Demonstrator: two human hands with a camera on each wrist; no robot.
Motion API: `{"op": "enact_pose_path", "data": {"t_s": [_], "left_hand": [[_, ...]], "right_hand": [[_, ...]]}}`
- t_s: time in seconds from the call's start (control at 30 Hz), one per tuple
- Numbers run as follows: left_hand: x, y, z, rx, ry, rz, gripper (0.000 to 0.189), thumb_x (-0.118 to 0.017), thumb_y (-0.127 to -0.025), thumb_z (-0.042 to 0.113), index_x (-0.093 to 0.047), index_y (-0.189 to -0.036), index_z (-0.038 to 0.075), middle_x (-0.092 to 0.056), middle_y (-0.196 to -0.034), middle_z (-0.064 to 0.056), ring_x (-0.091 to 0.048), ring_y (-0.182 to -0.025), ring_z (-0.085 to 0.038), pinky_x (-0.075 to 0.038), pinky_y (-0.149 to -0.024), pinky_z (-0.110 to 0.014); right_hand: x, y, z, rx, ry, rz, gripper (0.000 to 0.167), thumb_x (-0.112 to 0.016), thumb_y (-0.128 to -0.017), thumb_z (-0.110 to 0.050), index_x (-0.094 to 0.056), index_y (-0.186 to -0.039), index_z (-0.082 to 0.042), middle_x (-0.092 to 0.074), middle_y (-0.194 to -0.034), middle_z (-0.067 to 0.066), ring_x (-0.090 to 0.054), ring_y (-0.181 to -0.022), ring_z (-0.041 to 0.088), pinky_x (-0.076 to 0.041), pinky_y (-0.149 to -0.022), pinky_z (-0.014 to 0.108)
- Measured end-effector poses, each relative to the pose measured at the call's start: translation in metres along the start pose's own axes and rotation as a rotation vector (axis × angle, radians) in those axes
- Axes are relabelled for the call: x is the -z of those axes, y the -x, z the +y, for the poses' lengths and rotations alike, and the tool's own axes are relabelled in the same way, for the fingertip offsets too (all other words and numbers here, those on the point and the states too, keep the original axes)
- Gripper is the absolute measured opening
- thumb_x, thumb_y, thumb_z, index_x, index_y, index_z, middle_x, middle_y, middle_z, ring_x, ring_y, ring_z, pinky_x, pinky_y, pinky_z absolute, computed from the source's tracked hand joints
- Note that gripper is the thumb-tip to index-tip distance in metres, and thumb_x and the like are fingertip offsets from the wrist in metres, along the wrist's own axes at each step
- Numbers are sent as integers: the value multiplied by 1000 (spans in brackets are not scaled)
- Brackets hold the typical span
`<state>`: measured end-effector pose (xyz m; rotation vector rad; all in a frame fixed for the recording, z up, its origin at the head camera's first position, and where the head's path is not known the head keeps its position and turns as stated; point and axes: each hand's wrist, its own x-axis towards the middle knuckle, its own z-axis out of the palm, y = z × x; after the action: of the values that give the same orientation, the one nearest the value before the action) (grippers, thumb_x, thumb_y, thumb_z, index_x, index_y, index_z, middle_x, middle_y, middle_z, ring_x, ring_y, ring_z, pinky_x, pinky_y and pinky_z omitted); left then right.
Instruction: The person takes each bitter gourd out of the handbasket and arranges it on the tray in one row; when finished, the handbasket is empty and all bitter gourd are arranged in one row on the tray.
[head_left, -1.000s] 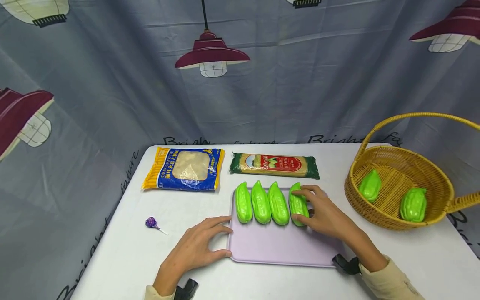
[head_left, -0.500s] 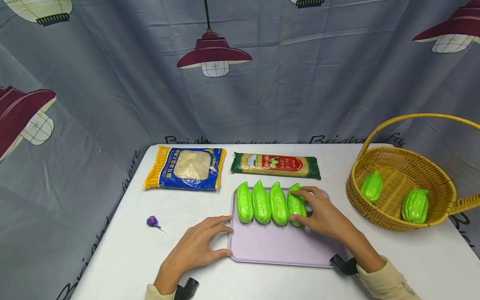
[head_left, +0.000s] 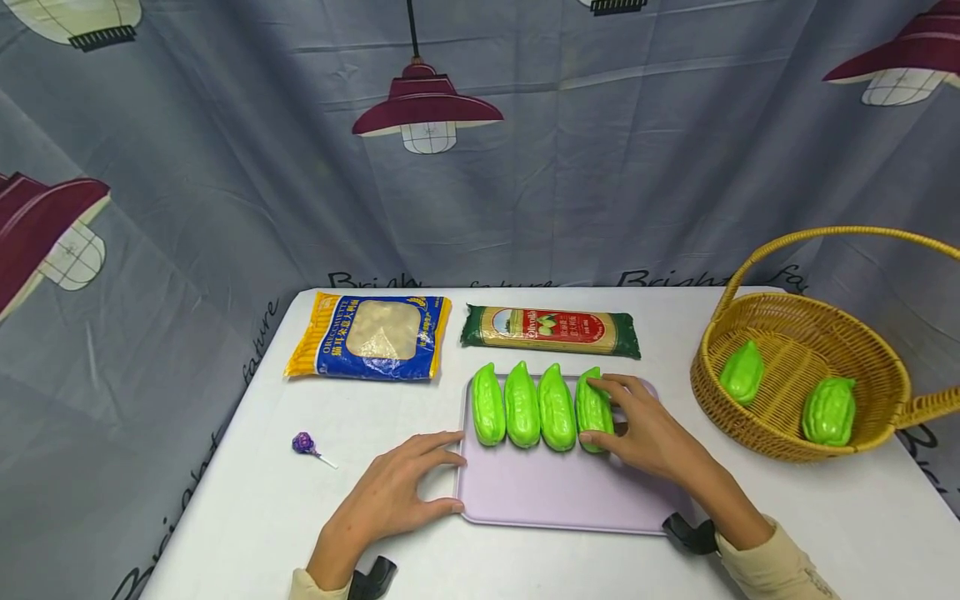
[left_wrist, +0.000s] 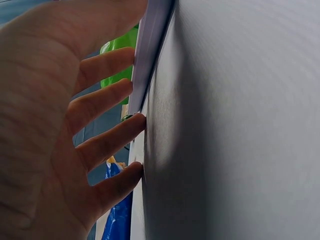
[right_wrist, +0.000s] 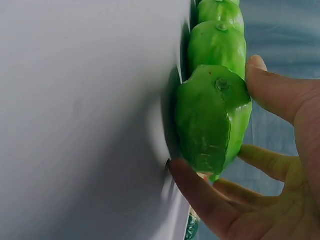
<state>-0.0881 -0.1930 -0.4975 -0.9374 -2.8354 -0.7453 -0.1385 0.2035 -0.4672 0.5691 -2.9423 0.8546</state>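
In the head view, my right hand [head_left: 651, 429] holds the rightmost green bitter melon [head_left: 592, 408] between thumb and fingers, on a pale purple tray [head_left: 570, 496]. Three more bitter melons [head_left: 522, 406] lie side by side to its left, tips pointing to the back. The right wrist view shows the held bitter melon [right_wrist: 210, 120] end-on, thumb on one side and fingers around the other. At the tray's left edge rests my left hand [head_left: 397, 487], its fingers extended and spread. In the left wrist view those fingertips [left_wrist: 125, 89] are right at the tray's rim [left_wrist: 145, 50].
A wicker basket [head_left: 795, 446] with a tall handle stands at the right, two bitter melons [head_left: 828, 411] inside. Behind the tray lie a blue-and-yellow orecchiette bag [head_left: 382, 337] and a green-ended pasta packet [head_left: 551, 331]. A purple lollipop [head_left: 304, 443] lies at the left.
My right hand has shifted the rightmost bitter melon slightly left, closer to the other three. My left hand has stayed at the tray's edge.
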Motion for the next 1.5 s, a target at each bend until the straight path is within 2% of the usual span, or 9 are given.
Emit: {"op": "enact_pose_path", "data": {"t_s": [0.33,0.6,0.83,0.97,1.03,1.17,1.27,1.37,1.5], "left_hand": [[-1,0,-1,-1,0,-2,50,-88,-85,57,-77,-125,31,-58,-157,11,-59,-140,-14,-56,-110,-40],[-2,1,-2,-22,-10,18,50,-87,-85,58,-77,-125,30,-60,-156,9,-60,-140,-15,-57,-109,-40],[-1,1,-1,-1,-2,-5,50,-86,-86,60,-77,-126,31,-58,-157,11,-59,-141,-14,-56,-110,-40],[-1,1,0,3,-1,-10,50,-86,-86,60,-77,-126,31,-58,-157,11,-59,-141,-15,-56,-110,-41],[-1,1,0,6,-2,-12,50,-86,-86,60,-77,-126,31,-58,-157,11,-59,-141,-14,-56,-110,-40],[0,1,0,13,-1,-20,50,-86,-86,60,-77,-126,31,-58,-157,11,-58,-141,-14,-56,-111,-40],[0,1,0,18,3,-24,50,-85,-86,60,-77,-126,31,-58,-157,11,-58,-142,-14,-56,-111,-41],[0,1,0,15,4,-20,50,-85,-86,60,-77,-126,31,-58,-157,11,-58,-141,-15,-56,-111,-41],[0,1,0,-4,5,-5,51,-86,-86,59,-77,-126,30,-58,-157,10,-58,-141,-15,-56,-111,-40]], "right_hand": [[16,7,5,-42,-71,-17,81,-88,-92,-34,-50,-156,-5,-50,-152,24,-67,-123,42,-67,-88,44],[33,16,15,-41,-54,58,74,-87,-94,-35,-53,-154,-7,-55,-149,23,-71,-117,43,-65,-89,56],[50,24,23,-37,-54,112,70,-87,-93,-29,-56,-151,-7,-59,-145,22,-70,-117,45,-63,-92,60],[61,28,29,-16,-45,173,65,-88,-92,-23,-59,-148,-6,-62,-141,22,-71,-114,44,-65,-90,52],[66,30,34,3,-33,225,62,-89,-91,-16,-62,-146,-7,-64,-137,21,-72,-111,37,-66,-90,32],[73,33,46,29,-36,329,54,-87,-89,-3,-66,-139,-5,-69,-125,18,-63,-106,-5,-48,-86,-2],[81,36,55,4,-40,364,50,-85,-90,-2,-67,-137,-3,-70,-122,20,-50,-103,-23,-45,-83,-5],[90,41,63,-32,3,371,49,-85,-92,-7,-68,-137,-3,-68,-127,23,-64,-102,-7,-43,-80,-5],[98,46,73,-72,44,362,47,-82,-95,-12,-66,-138,-2,-64,-133,27,-69,-104,37,-39,-80,-6]]}}
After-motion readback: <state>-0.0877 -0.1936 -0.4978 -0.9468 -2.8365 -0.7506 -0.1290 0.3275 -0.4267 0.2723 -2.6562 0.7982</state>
